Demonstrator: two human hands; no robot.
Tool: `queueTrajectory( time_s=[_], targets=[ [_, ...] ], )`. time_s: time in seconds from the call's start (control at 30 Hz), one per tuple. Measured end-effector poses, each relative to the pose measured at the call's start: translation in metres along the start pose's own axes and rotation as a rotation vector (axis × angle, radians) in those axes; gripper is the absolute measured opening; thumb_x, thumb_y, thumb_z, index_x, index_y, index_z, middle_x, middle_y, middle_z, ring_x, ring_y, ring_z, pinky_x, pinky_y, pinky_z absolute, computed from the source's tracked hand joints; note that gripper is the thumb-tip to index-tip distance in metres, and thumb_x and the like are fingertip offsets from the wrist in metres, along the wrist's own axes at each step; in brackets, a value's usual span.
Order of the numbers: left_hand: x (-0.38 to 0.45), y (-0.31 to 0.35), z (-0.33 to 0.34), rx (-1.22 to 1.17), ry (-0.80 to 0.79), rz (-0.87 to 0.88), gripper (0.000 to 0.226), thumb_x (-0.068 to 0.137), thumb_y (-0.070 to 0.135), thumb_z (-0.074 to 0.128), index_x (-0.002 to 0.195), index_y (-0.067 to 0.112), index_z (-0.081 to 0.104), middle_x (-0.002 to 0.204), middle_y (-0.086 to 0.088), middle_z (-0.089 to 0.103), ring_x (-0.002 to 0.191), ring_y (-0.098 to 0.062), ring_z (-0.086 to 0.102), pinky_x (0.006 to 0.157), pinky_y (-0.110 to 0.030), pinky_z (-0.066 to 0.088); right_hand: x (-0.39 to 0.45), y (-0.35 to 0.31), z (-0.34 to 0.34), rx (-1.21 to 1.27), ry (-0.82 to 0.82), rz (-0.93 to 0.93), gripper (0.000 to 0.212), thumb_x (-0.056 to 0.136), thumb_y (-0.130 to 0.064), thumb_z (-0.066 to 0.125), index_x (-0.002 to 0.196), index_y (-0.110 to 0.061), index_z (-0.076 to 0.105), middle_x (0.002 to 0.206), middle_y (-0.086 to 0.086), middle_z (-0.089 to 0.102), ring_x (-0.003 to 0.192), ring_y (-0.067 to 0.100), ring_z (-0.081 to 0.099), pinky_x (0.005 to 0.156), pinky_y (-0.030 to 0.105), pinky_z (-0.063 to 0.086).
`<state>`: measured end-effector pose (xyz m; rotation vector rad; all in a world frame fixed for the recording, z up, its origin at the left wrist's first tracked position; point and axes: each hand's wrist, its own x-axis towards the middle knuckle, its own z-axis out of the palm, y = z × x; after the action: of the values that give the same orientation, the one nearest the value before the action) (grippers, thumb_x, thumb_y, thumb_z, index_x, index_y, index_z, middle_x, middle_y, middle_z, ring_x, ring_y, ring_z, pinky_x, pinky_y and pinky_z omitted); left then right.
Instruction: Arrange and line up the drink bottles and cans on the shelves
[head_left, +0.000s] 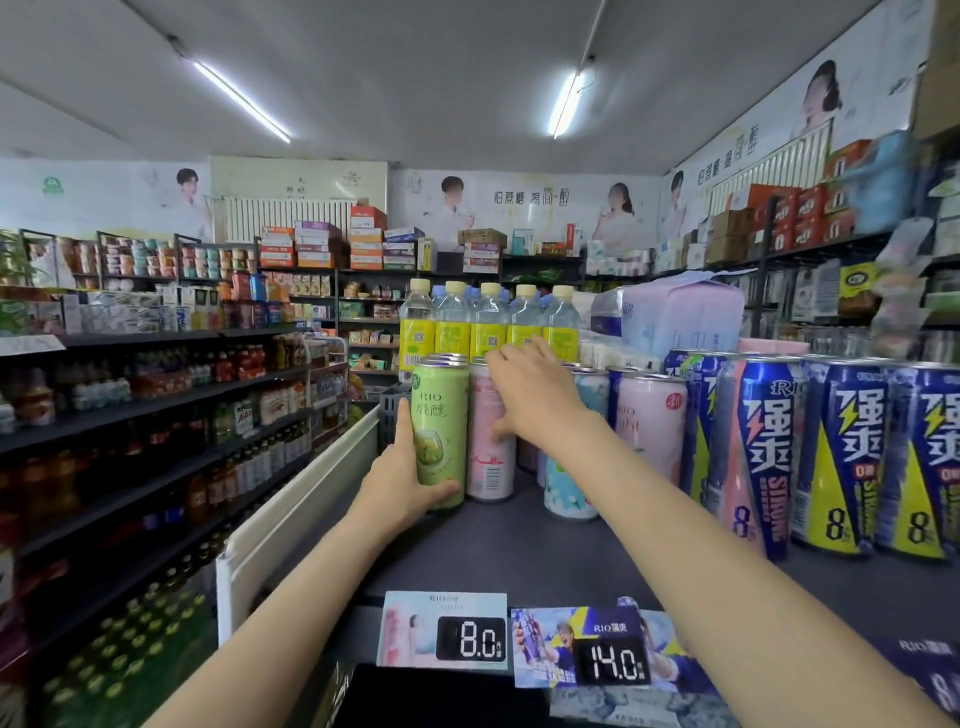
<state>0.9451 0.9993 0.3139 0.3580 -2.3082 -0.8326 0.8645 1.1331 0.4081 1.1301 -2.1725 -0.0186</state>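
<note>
I am on the top shelf (519, 545), working the row of tall cans at its left end. My left hand (400, 478) is wrapped round the lower half of the green can (440, 426), thumb across the base at the front and the fingers behind it, out of sight. The can stands upright at the shelf's left edge, about 11 o'clock from me.

My right hand (530, 395) reaches past it toward 12 o'clock, and lies over the upper part of the pink can (488, 457) that stands just beside the green one, at its right. The fingers are spread and fairly straight, the tips up near the rim, the thumb low against the can's side. Whether they have closed on that can or only press it, I cannot tell.

Behind both stand more cans of the same sort, and behind those a row of bottles (488, 322) with yellow labels. To the right, at 1 o'clock, a light blue can (571, 457) stands a little forward of its neighbours, then another pink one, then the big blue cans (841, 457) in a close front row.

I judge the step in hand to be squaring up these two front cans: side by side, labels forward. The next move calls for sliding them level with each other without tipping them, since they are tall and narrow, and keeping my right forearm clear of the light blue can below it.
</note>
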Motion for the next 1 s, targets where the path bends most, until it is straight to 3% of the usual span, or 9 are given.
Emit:
queueTrajectory(
  time_s=[0.13,0.23,0.4,0.53,0.63,0.7,0.83,0.93,1.0],
  targets=[
    [-0.003,0.001,-0.001,0.025,0.016,0.021,0.114,0.074,0.024,0.075,0.147,0.025,-0.012,0.134,-0.010,0.051,0.122,-0.025,0.049,0.097,-0.030,0.038,0.011,0.000,0.000,-0.039,-0.011,-0.017,0.071,0.069,-0.036,0.079,0.124,-0.008,0.046,0.127,0.008,0.049,0.123,0.026,0.041,0.110,0.037,0.023],
    [-0.003,0.000,-0.002,0.028,0.020,0.025,0.113,0.074,0.024,0.075,0.147,0.025,-0.011,0.134,-0.009,0.051,0.123,-0.024,0.049,0.098,-0.030,0.038,0.021,0.006,-0.013,-0.030,-0.022,-0.012,0.049,0.073,-0.039,0.076,0.107,-0.009,0.058,0.113,0.007,0.058,0.112,0.026,0.050,0.099,0.037,0.034],
    [-0.002,-0.002,-0.003,0.026,0.016,0.023,0.112,0.074,0.023,0.076,0.148,0.026,-0.008,0.135,-0.008,0.051,0.123,-0.024,0.049,0.099,-0.031,0.038,0.025,0.015,-0.011,0.097,0.087,0.075,0.043,0.083,-0.051,0.060,0.089,-0.009,0.064,0.090,0.004,0.065,0.089,0.023,0.058,0.093,0.038,0.036],
    [-0.002,-0.001,-0.004,0.016,0.016,0.032,0.111,0.074,0.021,0.076,0.148,0.027,-0.005,0.136,-0.006,0.050,0.124,-0.024,0.048,0.100,-0.031,0.037,0.024,0.026,-0.014,0.291,-0.013,0.067,0.016,0.087,-0.017,0.062,0.094,-0.007,0.071,0.096,0.008,0.069,0.093,0.023,0.062,0.077,0.031,0.047],
    [-0.002,0.000,-0.003,0.010,0.011,0.031,0.110,0.074,0.020,0.077,0.148,0.027,-0.004,0.137,-0.005,0.049,0.124,-0.023,0.048,0.100,-0.030,0.036,0.024,0.037,-0.026,0.408,-0.126,0.056,0.024,0.084,0.001,0.058,0.104,-0.007,0.069,0.109,0.009,0.068,0.100,0.020,0.062,0.084,0.027,0.049],
    [-0.002,0.000,-0.003,0.014,0.009,0.026,0.111,0.073,0.021,0.077,0.148,0.027,-0.004,0.136,-0.006,0.050,0.124,-0.023,0.048,0.101,-0.030,0.036,0.022,0.036,-0.028,0.410,-0.176,0.035,0.026,0.082,-0.011,0.067,0.107,-0.005,0.066,0.110,0.009,0.066,0.101,0.021,0.061,0.084,0.029,0.050],
    [-0.002,-0.002,-0.002,0.032,0.025,0.026,0.111,0.073,0.023,0.077,0.148,0.026,-0.004,0.135,-0.007,0.051,0.122,-0.024,0.050,0.100,-0.032,0.038,0.019,0.021,-0.015,0.174,-0.219,0.016,0.066,0.070,-0.036,0.078,0.120,-0.009,0.045,0.121,0.008,0.053,0.113,0.026,0.048,0.089,0.039,0.043],
    [-0.003,-0.002,-0.002,0.050,0.033,0.042,0.111,0.073,0.023,0.076,0.148,0.026,-0.007,0.135,-0.007,0.050,0.121,-0.025,0.050,0.099,-0.032,0.039,0.023,0.015,-0.011,0.064,-0.157,-0.095,0.055,0.074,-0.016,0.076,0.117,-0.008,0.042,0.114,0.010,0.052,0.108,0.027,0.050,0.076,0.035,0.041],
    [-0.003,-0.002,-0.002,0.048,0.032,0.047,0.111,0.074,0.022,0.076,0.148,0.025,-0.007,0.135,-0.007,0.050,0.121,-0.025,0.050,0.098,-0.031,0.038,0.026,0.021,-0.012,0.077,-0.132,-0.150,0.037,0.079,0.004,0.059,0.111,-0.007,0.043,0.107,0.012,0.052,0.099,0.027,0.052,0.067,0.033,0.036]
  ],
)
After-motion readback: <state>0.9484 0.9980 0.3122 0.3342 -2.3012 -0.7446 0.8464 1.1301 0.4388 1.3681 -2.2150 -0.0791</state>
